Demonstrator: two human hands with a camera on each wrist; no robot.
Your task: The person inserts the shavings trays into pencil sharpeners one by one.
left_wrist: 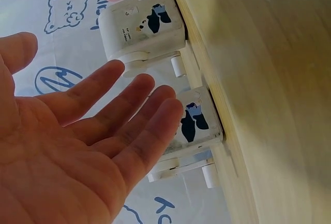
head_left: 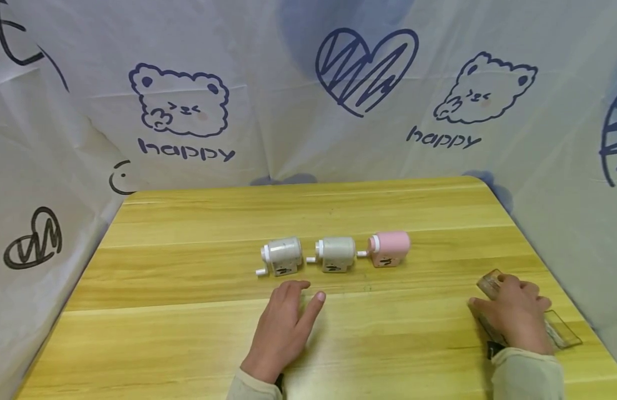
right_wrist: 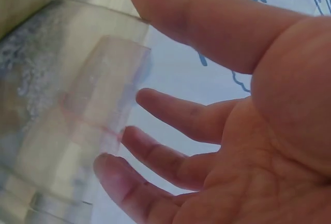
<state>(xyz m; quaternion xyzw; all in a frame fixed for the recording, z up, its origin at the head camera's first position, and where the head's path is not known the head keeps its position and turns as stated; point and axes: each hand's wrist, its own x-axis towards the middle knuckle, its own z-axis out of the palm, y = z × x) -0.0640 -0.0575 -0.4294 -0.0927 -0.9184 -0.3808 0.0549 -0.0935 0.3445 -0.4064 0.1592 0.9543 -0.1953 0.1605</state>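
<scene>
right hand [head_left: 519,312] spread at the clear plastic box [right_wrist: 57,100], no grip showing; left hand [head_left: 284,329] relaxed, empty. i'd pinch opposite edges.

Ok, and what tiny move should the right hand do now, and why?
Maybe the right hand should curl its fingers around the clear box. In the wrist view, they look spread at its edge, not closed around it, so a firmer hold would probably help.

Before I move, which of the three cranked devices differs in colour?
The pink device, rightmost of the row in the head view; the left device and middle device are both off-white.
</scene>
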